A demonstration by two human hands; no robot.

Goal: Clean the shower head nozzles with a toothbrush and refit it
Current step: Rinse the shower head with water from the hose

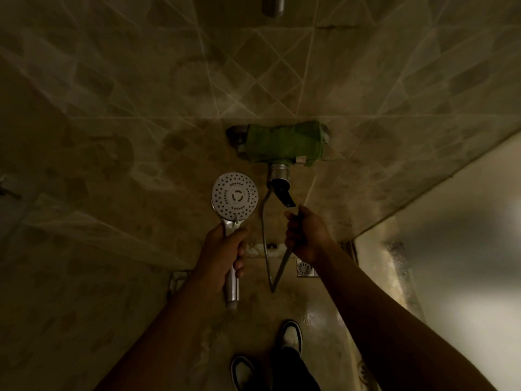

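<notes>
I note the left hand [225,246] wrapped around the handle of the shower head [234,196], fingers curled round the chrome stem just below the round face. The face stands above the hand, turned toward the camera, its rings of nozzles plainly visible. The lower end of the handle projects below the hand and hangs free, with no hose attached to it.

I record the right hand [306,235] closed on the hose [265,230], holding it well to the right of the shower head; the two hands are apart, with the hose loop between them. From the right hand the hose runs down to a sharp bend near the floor, then climbs back to the mixer valve [279,179] on the tiled wall [141,108]. The valve's dark lever sits just above the right hand's knuckles; I cannot tell whether they touch. A green cloth [284,145] is wrapped over the valve body.

Below, a floor drain [305,268] lies beside the right forearm, and two shoes [291,334] stand on the wet floor. The light is dim. I see no toothbrush in either hand.
</notes>
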